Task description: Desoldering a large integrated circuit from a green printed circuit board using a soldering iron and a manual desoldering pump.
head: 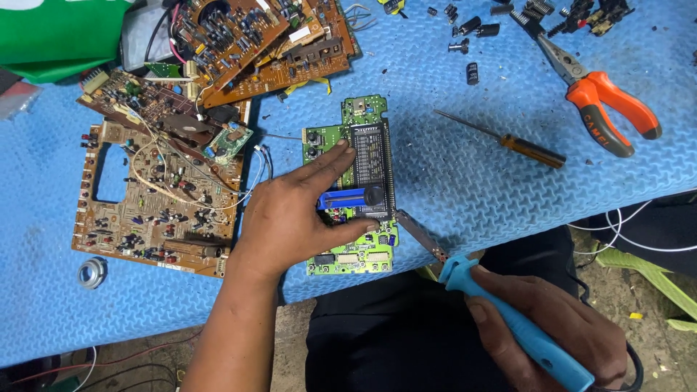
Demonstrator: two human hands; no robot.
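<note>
My left hand rests on a green circuit board lying on the blue mat, thumb and fingers spread, gripping a blue desoldering pump across the board's black display module. My right hand is below the table edge, closed around the blue handle of a soldering iron. The iron's metal tip points up-left toward the green board's lower right corner.
Brown circuit boards lie at the left and top. An amber-handled screwdriver, orange-handled pliers and several loose black capacitors sit at the right. A solder roll is at the lower left.
</note>
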